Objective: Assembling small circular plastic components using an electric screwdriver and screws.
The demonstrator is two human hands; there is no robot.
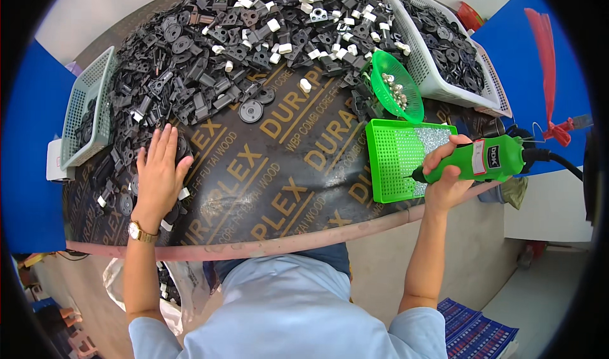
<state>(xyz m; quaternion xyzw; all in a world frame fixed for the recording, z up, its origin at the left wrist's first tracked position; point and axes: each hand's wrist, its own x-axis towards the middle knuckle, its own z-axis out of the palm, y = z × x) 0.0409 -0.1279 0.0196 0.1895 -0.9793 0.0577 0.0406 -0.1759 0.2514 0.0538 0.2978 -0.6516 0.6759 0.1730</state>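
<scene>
My left hand [158, 178] lies with fingers stretched out over small black plastic parts [127, 203] at the left of the table, and a watch sits on that wrist. My right hand [447, 184] is wrapped round a green electric screwdriver [504, 159], its dark tip pointing left. The tool is above a bright green tray [375, 162] full of small holes. Silver screws [434, 137] are heaped on the tray's right part. A single round black wheel-like part [250, 111] and a white plastic piece [305, 85] lie near the middle of the table.
A large heap of black parts and white pieces [203, 48] covers the far table. Behind the tray, a green colander [415, 105] holds metal pieces. A white basket [438, 94] of black parts stands far right, a pale green basket [104, 99] at left. A cable [561, 160] trails from the screwdriver.
</scene>
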